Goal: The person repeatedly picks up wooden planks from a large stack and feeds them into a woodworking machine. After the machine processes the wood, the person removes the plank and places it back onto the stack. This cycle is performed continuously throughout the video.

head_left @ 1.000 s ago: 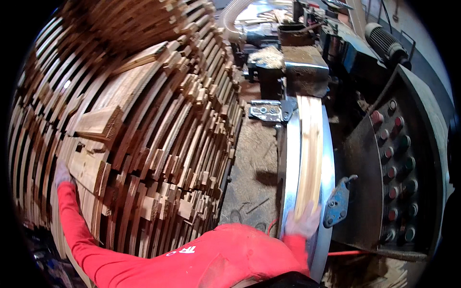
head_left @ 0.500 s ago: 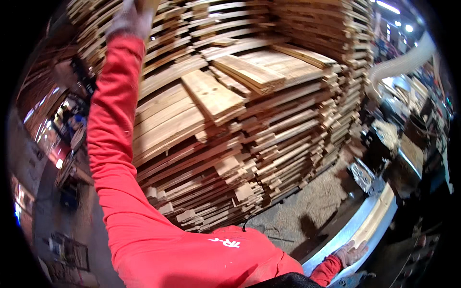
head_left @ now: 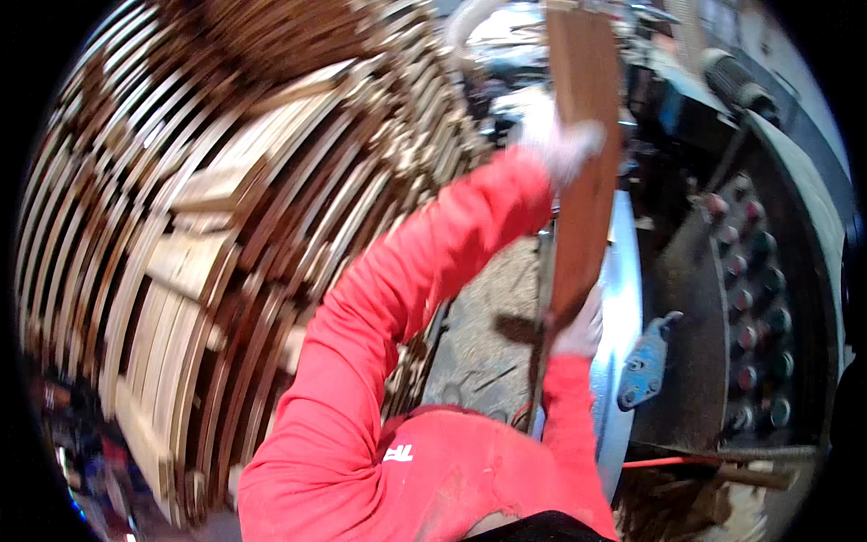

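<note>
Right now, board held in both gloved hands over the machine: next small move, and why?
Probably lower the wooden board flat onto the metal feed bed. The left hand grips it high, the right hand holds its lower end, and it stands tilted just above the bed.

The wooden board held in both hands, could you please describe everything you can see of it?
The wooden board is a long, narrow plank of reddish-brown wood, blurred in this view. It stands nearly upright in the picture, running from the top edge down toward the person's chest, above the pale metal machine bed. The left hand, in a light glove, grips it partway up; the right hand, also gloved, holds its lower end. Its grain and far end cannot be made out.
</note>
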`<state>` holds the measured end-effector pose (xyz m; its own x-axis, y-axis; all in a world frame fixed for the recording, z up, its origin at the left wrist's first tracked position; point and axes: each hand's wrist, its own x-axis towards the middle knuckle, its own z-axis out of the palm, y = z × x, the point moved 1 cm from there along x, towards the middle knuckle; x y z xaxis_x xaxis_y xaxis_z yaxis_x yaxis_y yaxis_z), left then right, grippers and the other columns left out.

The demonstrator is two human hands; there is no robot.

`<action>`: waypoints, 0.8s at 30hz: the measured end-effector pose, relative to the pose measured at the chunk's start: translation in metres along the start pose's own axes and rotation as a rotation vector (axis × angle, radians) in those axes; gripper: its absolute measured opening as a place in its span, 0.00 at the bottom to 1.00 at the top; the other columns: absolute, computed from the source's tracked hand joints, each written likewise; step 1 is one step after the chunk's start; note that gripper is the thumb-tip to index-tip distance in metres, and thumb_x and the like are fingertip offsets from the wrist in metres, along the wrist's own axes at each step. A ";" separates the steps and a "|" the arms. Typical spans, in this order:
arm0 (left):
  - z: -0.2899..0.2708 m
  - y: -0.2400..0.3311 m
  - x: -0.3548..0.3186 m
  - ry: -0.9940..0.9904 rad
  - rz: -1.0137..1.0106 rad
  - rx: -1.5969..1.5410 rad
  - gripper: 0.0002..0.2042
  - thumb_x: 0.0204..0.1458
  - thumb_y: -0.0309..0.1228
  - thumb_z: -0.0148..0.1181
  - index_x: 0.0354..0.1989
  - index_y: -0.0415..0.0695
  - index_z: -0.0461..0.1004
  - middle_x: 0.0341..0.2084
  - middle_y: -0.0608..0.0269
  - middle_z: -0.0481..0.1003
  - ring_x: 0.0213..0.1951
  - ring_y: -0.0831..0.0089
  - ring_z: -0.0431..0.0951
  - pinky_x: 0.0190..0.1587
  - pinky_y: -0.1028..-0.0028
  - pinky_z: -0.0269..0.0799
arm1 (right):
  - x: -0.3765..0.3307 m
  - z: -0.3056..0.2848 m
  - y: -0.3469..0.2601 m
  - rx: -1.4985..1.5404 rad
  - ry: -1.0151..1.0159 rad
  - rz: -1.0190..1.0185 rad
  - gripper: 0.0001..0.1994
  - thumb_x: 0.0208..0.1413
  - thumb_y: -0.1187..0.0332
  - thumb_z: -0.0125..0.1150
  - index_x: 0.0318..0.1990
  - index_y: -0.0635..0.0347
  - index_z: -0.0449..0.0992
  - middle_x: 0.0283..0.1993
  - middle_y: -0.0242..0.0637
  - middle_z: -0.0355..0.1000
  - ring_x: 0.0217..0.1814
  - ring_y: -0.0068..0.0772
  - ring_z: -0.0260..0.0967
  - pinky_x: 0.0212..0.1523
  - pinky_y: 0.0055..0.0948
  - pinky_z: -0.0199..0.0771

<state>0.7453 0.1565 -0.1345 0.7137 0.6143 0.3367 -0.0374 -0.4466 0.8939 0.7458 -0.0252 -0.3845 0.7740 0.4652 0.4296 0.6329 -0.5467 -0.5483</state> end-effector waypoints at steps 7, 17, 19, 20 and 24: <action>0.136 -0.214 -0.124 -0.734 -0.439 0.083 0.29 0.47 0.57 0.56 0.45 0.43 0.76 0.31 0.52 0.79 0.28 0.68 0.80 0.30 0.71 0.77 | -0.267 -0.106 0.110 -0.342 -0.212 0.361 0.34 0.46 0.46 0.63 0.57 0.57 0.66 0.56 0.54 0.64 0.50 0.59 0.65 0.46 0.55 0.68; -0.082 0.033 -0.014 -0.390 0.028 0.253 0.25 0.55 0.34 0.57 0.59 0.39 0.61 0.48 0.46 0.71 0.46 0.66 0.74 0.49 0.69 0.72 | 0.025 0.051 0.052 -0.269 0.265 0.029 0.41 0.42 0.52 0.65 0.65 0.55 0.57 0.63 0.49 0.55 0.61 0.54 0.57 0.61 0.47 0.59; -0.144 0.090 -0.020 -0.279 0.069 0.451 0.27 0.55 0.32 0.56 0.62 0.39 0.58 0.49 0.44 0.70 0.47 0.66 0.73 0.49 0.68 0.72 | 0.066 0.073 0.076 -0.383 0.276 0.074 0.42 0.42 0.50 0.66 0.65 0.53 0.56 0.64 0.47 0.55 0.63 0.51 0.57 0.63 0.45 0.58; -0.193 0.103 -0.028 -0.165 0.181 0.597 0.26 0.55 0.32 0.55 0.62 0.40 0.58 0.48 0.46 0.70 0.45 0.66 0.73 0.48 0.68 0.72 | 0.079 0.082 0.075 -0.408 0.289 0.063 0.43 0.40 0.49 0.66 0.65 0.53 0.56 0.63 0.48 0.55 0.62 0.51 0.58 0.62 0.45 0.60; -0.485 0.104 -0.125 0.451 -0.302 1.624 0.37 0.48 0.33 0.62 0.66 0.41 0.52 0.61 0.42 0.60 0.61 0.50 0.63 0.63 0.61 0.61 | 0.100 0.089 0.052 -0.375 0.189 0.038 0.42 0.38 0.51 0.68 0.64 0.52 0.58 0.63 0.47 0.56 0.62 0.50 0.58 0.62 0.43 0.60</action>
<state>0.3128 0.3485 0.0596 0.3118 0.7880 0.5308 0.9500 -0.2666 -0.1624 0.8540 0.0550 -0.4335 0.7651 0.3227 0.5573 0.5401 -0.7927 -0.2826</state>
